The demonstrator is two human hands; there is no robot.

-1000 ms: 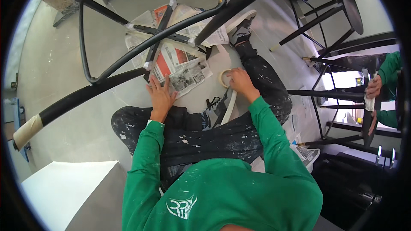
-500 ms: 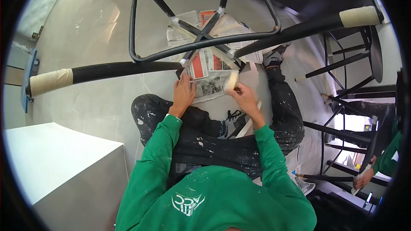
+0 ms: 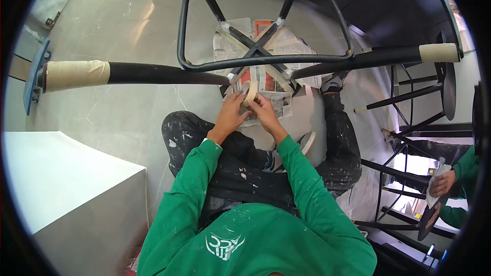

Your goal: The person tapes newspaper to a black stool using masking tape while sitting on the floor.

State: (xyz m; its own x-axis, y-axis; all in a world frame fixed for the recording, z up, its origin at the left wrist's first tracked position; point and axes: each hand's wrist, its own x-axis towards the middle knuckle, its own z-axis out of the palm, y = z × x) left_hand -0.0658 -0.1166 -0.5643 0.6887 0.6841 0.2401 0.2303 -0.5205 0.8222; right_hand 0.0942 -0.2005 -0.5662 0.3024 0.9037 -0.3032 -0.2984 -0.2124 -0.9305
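Fingers of the left hand (image 3: 231,114) and right hand (image 3: 264,111) pinch a roll of masking tape (image 3: 249,92) between them, just below the crossed bars of an upturned black stool (image 3: 255,51). Under the stool lie newspaper sheets (image 3: 266,79) printed in red and white. Two stool legs end in tan tape wraps (image 3: 76,74). Left of the stool, lower down, stands a white box (image 3: 61,184).

The person is wearing a bright green long-sleeved sweatshirt with a small white logo on the chest and a few pale flecks, plus dark trousers speckled all over with white paint. Sleeves are reaching the wrists, and both hands are going bare, no gloves.
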